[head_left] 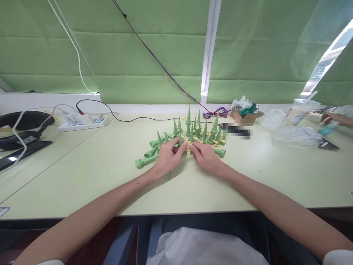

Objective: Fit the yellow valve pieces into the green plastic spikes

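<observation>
My left hand [168, 155] and my right hand [206, 156] meet over the table with thumbs and fingers pinched. Between the fingertips shows a small yellow plastic valve [189, 146], partly covered by them. Just beyond, a cluster of green watering spikes [189, 117] stands with the points up, several carrying yellow valves. Other green spikes lie on their sides, among them one [146, 161] left of my left hand and one [220, 151] beside my right hand.
At the left are a white power strip [82, 124] and black headphones [23, 125]. A cardboard box [246, 118] with plastic wrap sits at the back right, near a drink cup [299, 112], a plastic bag [298, 136] and a phone [328, 144]. Another person's hand [335, 118] reaches in from the right.
</observation>
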Demonstrator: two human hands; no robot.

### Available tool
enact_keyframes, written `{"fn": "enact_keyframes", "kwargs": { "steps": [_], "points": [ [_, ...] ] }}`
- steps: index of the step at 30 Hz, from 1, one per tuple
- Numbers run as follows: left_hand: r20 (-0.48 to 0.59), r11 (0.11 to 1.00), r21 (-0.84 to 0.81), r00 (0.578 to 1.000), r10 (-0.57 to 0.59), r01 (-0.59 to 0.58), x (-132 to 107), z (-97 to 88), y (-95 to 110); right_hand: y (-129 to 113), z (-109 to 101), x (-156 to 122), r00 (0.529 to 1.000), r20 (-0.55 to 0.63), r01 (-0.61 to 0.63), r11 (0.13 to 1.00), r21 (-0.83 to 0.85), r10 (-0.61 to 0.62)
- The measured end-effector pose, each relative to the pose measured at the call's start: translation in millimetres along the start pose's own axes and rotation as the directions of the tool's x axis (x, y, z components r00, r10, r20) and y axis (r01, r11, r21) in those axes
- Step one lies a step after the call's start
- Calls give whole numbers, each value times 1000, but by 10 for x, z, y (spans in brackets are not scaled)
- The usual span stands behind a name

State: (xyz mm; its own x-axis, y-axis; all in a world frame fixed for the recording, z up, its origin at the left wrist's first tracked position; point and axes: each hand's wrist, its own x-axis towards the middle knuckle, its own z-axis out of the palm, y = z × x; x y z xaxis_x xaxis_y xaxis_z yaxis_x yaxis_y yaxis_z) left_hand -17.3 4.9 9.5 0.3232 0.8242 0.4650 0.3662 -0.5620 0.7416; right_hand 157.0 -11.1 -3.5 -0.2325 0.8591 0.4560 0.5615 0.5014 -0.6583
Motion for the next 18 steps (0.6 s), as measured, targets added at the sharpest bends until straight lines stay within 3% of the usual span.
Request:
{"fn": "enact_keyframes", "kwargs": {
  "steps": [12,18],
  "points": [
    [-96,996,88,995,-13,21,30,-11,8,-27,1,-13,999,-24,-43,996,81,45],
    [-104,995,89,994,-29,39,31,-14,15,-13,-6,-10,1000,-7,6,996,86,-6]
  ]
}}
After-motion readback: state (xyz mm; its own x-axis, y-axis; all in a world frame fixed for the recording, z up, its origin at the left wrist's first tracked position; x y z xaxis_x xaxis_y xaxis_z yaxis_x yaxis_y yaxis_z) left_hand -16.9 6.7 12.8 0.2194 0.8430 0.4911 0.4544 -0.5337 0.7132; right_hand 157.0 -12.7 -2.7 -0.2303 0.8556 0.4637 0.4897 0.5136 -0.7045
